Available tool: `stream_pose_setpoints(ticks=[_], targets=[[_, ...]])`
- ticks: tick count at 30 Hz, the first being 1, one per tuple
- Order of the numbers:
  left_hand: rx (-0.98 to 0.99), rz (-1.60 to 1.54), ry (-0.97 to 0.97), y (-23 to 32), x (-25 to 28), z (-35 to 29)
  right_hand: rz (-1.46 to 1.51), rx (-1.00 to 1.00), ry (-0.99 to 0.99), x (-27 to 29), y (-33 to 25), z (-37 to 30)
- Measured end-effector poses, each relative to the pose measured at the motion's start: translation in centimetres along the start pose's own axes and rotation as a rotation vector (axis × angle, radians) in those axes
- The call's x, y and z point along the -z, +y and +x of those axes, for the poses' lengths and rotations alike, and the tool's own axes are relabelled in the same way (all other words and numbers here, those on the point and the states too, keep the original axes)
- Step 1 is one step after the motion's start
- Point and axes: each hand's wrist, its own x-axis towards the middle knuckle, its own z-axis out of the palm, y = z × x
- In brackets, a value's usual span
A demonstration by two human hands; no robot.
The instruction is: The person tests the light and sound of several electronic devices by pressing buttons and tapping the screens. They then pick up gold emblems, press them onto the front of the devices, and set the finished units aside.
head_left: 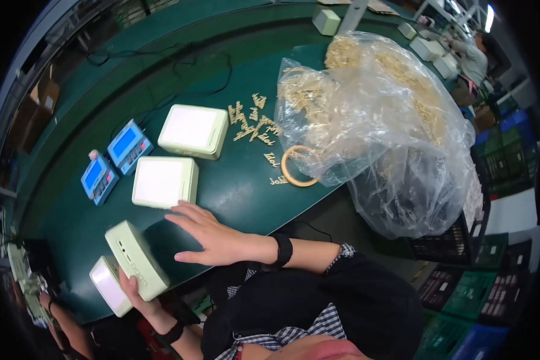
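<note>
My left hand [139, 296] grips a pale green box-shaped device [135, 259] by its near side, tilted so that a row of buttons and small ports shows. Part of that hand is hidden behind the device. My right hand [213, 239] is open, fingers spread, holding nothing. Its fingertips are close to the near edge of a second pale green device with a white front [162, 181]; I cannot tell whether they touch. A similar device [192, 129] lies just beyond it. Another one [110, 287] sits at the table edge, partly behind the held device.
Two blue units with screens [129, 147] [98, 179] stand at left on the green table [72, 240]. Small gold script-shaped pieces [252, 123] lie scattered beside a tape roll [298, 166]. A large clear plastic bag [390, 120] of such pieces overhangs the edge. Crates [462, 294] stand right.
</note>
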Motion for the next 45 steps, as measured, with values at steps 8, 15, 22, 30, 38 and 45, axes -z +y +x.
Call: stream_pose_setpoints(ticks=[8, 15, 22, 30, 38, 45], targets=[[-0.262, 0.166, -0.044, 1.5, -9.9, -0.2, 0.853, -0.162, -0.143, -0.7, -1.7, -0.2], [-0.318, 0.291, -0.002, 1.8, -9.8, -0.3, 0.898, -0.184, -0.131, -0.2, -1.6, -0.2], [-0.308, 0.384, -0.011, 2.0, -9.8, -0.5, 0.931, -0.395, -0.016, -0.2, -2.1, -0.7], [-0.407, 0.496, -0.028, 2.1, -10.3, -0.7, 1.024, -0.366, -0.022, 0.6, -0.6, -1.4], [-0.315, 0.620, -0.126, 4.6, -5.3, 0.0, 1.327, -0.253, 0.123, 2.1, 3.2, -2.6], [0.208, 1.768, 0.746, 1.0, 7.0, -0.8, 1.461, -0.080, 0.249, 4.6, 4.5, -4.0]])
